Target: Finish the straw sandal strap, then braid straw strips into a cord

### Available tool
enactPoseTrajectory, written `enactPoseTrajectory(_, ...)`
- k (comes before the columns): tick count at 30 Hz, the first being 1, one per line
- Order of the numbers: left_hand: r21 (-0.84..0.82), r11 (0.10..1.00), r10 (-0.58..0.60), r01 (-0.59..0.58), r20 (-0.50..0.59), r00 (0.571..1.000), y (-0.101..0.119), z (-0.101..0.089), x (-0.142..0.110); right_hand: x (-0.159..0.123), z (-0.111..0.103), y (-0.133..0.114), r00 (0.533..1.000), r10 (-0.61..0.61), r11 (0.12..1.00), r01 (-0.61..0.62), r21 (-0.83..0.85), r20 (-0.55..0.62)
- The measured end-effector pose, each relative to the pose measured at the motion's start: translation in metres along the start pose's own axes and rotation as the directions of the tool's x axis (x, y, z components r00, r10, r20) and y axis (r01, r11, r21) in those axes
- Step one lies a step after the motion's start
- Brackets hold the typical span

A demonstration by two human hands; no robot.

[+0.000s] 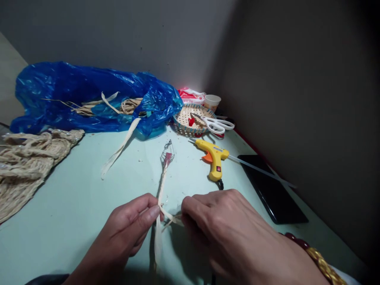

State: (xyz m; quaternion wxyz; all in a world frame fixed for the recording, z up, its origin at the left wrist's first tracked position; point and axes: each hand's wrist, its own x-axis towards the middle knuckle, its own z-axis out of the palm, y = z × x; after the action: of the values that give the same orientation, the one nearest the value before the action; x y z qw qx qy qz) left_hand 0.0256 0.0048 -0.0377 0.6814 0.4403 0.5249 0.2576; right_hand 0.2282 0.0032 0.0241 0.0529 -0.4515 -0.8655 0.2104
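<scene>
A thin pale braid of flat straw-like strips runs toward me from a metal clip fixed near the middle of the table. My left hand pinches the braid's near end between thumb and forefinger. One loose strip hangs down below that pinch. Another strip stretches sideways to my right hand, whose fingers are closed on it. The tips of my right fingers are mostly hidden behind the back of the hand.
A yellow glue gun lies beyond my right hand, beside a black tablet-like slab. White-handled scissors rest on a woven basket near a paper cup. A blue plastic bag holds more strips; woven straw pieces lie left.
</scene>
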Motion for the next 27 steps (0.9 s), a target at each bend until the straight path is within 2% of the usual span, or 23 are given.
enactPoseTrajectory(4, 0.016, 1.0, -0.015, 0.015, 0.002, 1.0, 0.005, 0.001, -0.001, 0.003, 0.002, 0.002, 0.994, -0.067, 0.998, 0.067, -0.002, 0.085)
enactPoseTrajectory(6, 0.039, 0.999, -0.012, 0.013, -0.011, 1.0, 0.008, 0.003, -0.002, 0.003, 0.002, 0.002, 0.994, -0.065, 0.998, 0.067, -0.013, 0.09)
enactPoseTrajectory(8, 0.072, 0.997, -0.007, 0.009, -0.03, 1.0, 0.01, 0.004, -0.003, 0.004, 0.004, 0.001, 0.997, -0.072, 0.997, 0.074, -0.033, 0.038)
enactPoseTrajectory(12, 0.072, 0.997, -0.012, 0.014, -0.026, 1.0, 0.01, 0.004, -0.003, 0.006, 0.015, 0.001, 0.967, -0.212, 0.976, 0.204, -0.069, -0.141)
enactPoseTrajectory(15, 0.037, 0.999, -0.005, 0.006, -0.018, 1.0, 0.008, 0.004, -0.003, 0.009, 0.023, 0.002, 0.949, -0.214, 0.975, 0.195, -0.102, -0.232)
enactPoseTrajectory(20, 0.008, 1.0, 0.027, -0.027, -0.006, 1.0, 0.005, 0.005, -0.002, 0.011, 0.029, 0.001, 0.974, -0.154, 0.981, 0.13, -0.147, -0.169)
enactPoseTrajectory(23, 0.044, 0.998, 0.055, -0.054, -0.007, 0.998, 0.005, 0.005, -0.002, 0.012, 0.027, -0.003, 0.995, -0.055, 0.983, 0.04, -0.177, -0.081)
enactPoseTrajectory(27, 0.15, 0.985, 0.089, -0.089, 0.011, 0.996, 0.005, 0.005, -0.004, 0.013, 0.019, -0.008, 0.995, 0.078, 0.996, -0.076, -0.037, 0.057)
